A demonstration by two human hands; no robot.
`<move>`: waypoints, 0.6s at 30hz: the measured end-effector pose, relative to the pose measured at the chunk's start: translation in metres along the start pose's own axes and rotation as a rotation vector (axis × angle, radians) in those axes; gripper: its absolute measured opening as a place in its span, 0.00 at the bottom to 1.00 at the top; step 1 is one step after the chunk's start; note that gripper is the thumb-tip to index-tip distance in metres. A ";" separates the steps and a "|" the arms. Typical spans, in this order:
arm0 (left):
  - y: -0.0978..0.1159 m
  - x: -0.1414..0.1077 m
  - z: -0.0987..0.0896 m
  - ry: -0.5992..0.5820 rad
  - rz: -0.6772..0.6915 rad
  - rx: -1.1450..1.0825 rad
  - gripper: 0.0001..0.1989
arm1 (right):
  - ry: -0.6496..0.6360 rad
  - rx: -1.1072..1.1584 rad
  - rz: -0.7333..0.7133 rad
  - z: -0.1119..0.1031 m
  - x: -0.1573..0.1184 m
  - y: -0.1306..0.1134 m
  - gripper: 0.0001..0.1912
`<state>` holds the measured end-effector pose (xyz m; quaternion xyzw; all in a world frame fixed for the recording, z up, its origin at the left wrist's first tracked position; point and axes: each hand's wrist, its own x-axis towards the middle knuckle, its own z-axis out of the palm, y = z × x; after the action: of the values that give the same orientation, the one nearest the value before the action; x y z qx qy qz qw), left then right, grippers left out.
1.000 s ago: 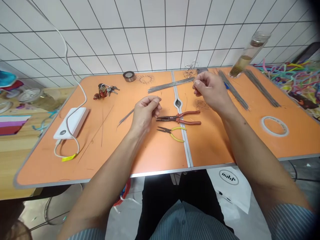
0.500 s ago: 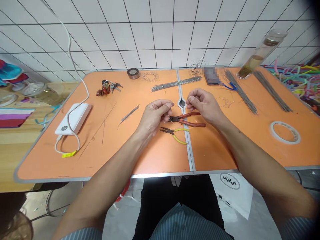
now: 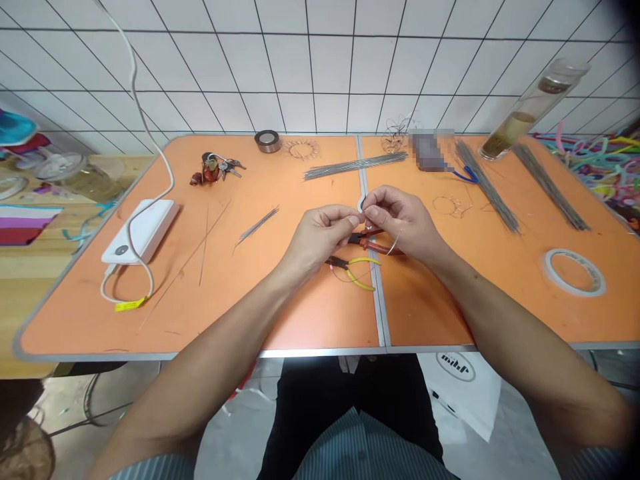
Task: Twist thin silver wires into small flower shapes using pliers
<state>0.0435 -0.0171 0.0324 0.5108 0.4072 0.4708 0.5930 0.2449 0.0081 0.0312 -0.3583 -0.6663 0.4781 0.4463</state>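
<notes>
My left hand (image 3: 327, 233) and my right hand (image 3: 397, 220) meet fingertip to fingertip over the middle of the table. Both are closed in a pinch on a thin wire (image 3: 395, 241), a stretch of which curves out below my right fingers. The wire's exact run between the fingertips is hidden. Under my hands lie red-handled pliers (image 3: 377, 247), partly covered by my right hand. Just nearer to me are small yellow-handled pliers (image 3: 357, 270), their jaws close to my left wrist.
Bundles of straight wire (image 3: 355, 165) lie at the back, with more at the right (image 3: 487, 187). Around them are keys (image 3: 217, 169), dark tape (image 3: 268, 141), a white tape roll (image 3: 575, 272), a power bank (image 3: 140, 230) with a cable, and a leaning glass bottle (image 3: 533, 110).
My hands have come together; they were apart before, with the pliers' jaws showing between them. A curved piece of wire now shows below my right fingers. The view has shifted slightly.
</notes>
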 end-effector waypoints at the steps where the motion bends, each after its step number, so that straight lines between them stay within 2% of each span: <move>1: 0.001 0.000 0.001 -0.006 0.005 -0.002 0.10 | -0.006 0.013 0.003 0.000 0.000 0.000 0.28; 12: 0.000 0.000 -0.002 -0.057 0.036 0.010 0.14 | -0.049 0.122 0.096 -0.002 0.003 0.009 0.28; 18: -0.001 0.000 -0.002 -0.046 0.019 0.012 0.14 | -0.065 0.076 0.103 -0.005 0.003 0.009 0.26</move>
<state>0.0421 -0.0172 0.0312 0.5291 0.3912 0.4620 0.5946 0.2490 0.0147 0.0244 -0.3594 -0.6424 0.5367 0.4124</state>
